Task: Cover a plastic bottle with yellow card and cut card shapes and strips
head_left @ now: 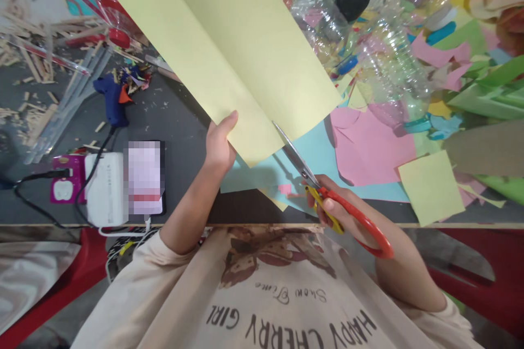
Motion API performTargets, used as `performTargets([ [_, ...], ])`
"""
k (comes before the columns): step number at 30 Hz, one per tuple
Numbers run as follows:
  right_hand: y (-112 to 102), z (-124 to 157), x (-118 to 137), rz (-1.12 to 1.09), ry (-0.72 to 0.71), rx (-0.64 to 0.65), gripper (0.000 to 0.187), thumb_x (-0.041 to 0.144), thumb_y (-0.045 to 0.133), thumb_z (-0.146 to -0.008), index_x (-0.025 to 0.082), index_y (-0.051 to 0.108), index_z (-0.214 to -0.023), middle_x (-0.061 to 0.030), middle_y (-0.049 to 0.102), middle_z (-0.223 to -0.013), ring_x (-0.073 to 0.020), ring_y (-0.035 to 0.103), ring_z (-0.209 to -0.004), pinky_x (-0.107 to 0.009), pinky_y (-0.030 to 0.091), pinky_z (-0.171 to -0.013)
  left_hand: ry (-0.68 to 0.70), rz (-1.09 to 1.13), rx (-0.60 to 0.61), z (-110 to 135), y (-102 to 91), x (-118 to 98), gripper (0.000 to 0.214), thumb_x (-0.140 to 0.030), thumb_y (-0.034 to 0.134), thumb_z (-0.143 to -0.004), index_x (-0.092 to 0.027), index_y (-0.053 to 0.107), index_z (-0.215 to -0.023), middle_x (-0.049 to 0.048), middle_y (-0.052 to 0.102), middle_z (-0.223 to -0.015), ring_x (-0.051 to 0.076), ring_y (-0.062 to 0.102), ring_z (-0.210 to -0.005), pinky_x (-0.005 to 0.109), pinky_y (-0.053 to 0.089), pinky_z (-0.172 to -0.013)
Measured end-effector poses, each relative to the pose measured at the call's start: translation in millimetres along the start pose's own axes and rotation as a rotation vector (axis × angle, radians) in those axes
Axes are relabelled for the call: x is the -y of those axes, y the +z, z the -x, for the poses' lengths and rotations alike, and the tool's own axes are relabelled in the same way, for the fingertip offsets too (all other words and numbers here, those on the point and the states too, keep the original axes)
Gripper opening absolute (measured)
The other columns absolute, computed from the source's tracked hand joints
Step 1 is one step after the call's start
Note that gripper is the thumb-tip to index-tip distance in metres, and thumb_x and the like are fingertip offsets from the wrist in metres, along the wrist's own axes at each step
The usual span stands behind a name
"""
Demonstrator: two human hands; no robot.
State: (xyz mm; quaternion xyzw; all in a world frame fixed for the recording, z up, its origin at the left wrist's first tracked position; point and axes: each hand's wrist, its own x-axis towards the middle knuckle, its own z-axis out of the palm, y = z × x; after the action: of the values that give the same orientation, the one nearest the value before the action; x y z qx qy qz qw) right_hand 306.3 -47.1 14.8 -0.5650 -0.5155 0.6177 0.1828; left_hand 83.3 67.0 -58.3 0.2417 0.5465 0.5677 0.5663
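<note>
Cut barely begun, it seems

The left grip [220, 144] pinches the yellow sheet [229, 43], which stretches ahead of it. The right grip [339, 215] clasps scissors [310, 175] at its near edge; farther on, the length looks uncut.

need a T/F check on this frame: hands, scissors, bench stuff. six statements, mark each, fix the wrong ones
1. The left hand holds the large yellow sheet. True.
2. One blade of the scissors overlaps the large yellow sheet in this view. True.
3. The left hand holds the scissors. False: the right hand does.
4. Both handles of the scissors are red. False: one is red, the other yellow.
5. The blue glue gun lies on the dark table. True.
6. The blue glue gun is to the right of the large yellow sheet. False: it is to the left.
</note>
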Motion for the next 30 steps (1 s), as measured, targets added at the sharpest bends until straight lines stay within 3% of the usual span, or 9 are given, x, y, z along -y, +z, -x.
performTargets([
  [3, 0.6, 0.7, -0.3, 0.009, 0.008, -0.033, 0.036, 0.055, 0.045, -0.099, 0.026, 0.049, -0.076, 0.0009, 0.052, -0.068, -0.0170, 0.052, -0.059, -0.031, 0.046, -0.054, 0.012, 0.011, 0.023, -0.3, -0.8, 1.9, 0.012, -0.023, 0.066, -0.076, -0.023, 0.070, -0.087, 0.0041, 0.078, -0.104, 0.029, 0.045, -0.144, 0.043, 0.044, -0.117],
  [10, -8.5, -14.6, -18.9, -0.017, 0.011, 0.157, 0.044, 0.065, 0.047, -0.093, 0.025, 0.047, -0.076, -0.0006, 0.053, -0.071, -0.0149, 0.050, -0.054, -0.032, 0.046, -0.047, 0.039, 0.025, 0.031, -0.2, -1.1, 2.9, 0.008, -0.027, 0.069, -0.071, -0.023, 0.066, -0.077, 0.0046, 0.078, -0.099, 0.031, 0.046, -0.144, 0.043, 0.042, -0.118],
  [17, 1.7, -17.2, -22.9, -0.078, 0.046, 0.143, 0.036, 0.059, 0.052, -0.093, 0.025, 0.043, -0.087, 0.0067, 0.045, -0.059, -0.0108, 0.041, -0.046, -0.027, 0.038, -0.045, 0.026, 0.017, 0.060, -2.2, -2.5, 3.0, 0.015, -0.030, 0.070, -0.071, -0.022, 0.065, -0.082, 0.0073, 0.076, -0.111, 0.033, 0.036, -0.149, 0.048, 0.039, -0.120],
  [21, 4.2, -16.8, -29.3, -0.060, 0.046, 0.121, 0.036, 0.060, 0.053, -0.093, 0.025, 0.043, -0.092, 0.0077, 0.041, -0.060, -0.0109, 0.037, -0.048, -0.026, 0.036, -0.045, 0.018, 0.010, 0.046, -3.6, -2.4, 3.4, 0.012, -0.028, 0.069, -0.072, -0.022, 0.068, -0.082, 0.0061, 0.077, -0.107, 0.032, 0.040, -0.148, 0.046, 0.042, -0.118],
  [26, -3.6, -12.2, -30.2, 0.005, -0.083, 0.180, 0.036, 0.062, 0.041, -0.097, 0.026, 0.044, -0.094, 0.0033, 0.046, -0.073, -0.0139, 0.041, -0.058, -0.029, 0.039, -0.051, -0.041, 0.025, 0.050, -0.8, 0.6, 2.4, 0.017, -0.021, 0.064, -0.074, -0.022, 0.072, -0.089, 0.0044, 0.078, -0.102, 0.030, 0.049, -0.142, 0.047, 0.047, -0.114],
  [30, -9.0, -6.4, -24.5, 0.008, -0.105, 0.179, 0.032, 0.059, 0.039, -0.099, 0.029, 0.049, -0.103, 0.0001, 0.052, -0.081, -0.0180, 0.052, -0.068, -0.033, 0.050, -0.061, -0.136, 0.007, 0.082, 4.8, 3.2, 5.2, 0.017, -0.020, 0.065, -0.075, -0.021, 0.074, -0.090, 0.0050, 0.079, -0.100, 0.033, 0.053, -0.138, 0.049, 0.049, -0.112],
])
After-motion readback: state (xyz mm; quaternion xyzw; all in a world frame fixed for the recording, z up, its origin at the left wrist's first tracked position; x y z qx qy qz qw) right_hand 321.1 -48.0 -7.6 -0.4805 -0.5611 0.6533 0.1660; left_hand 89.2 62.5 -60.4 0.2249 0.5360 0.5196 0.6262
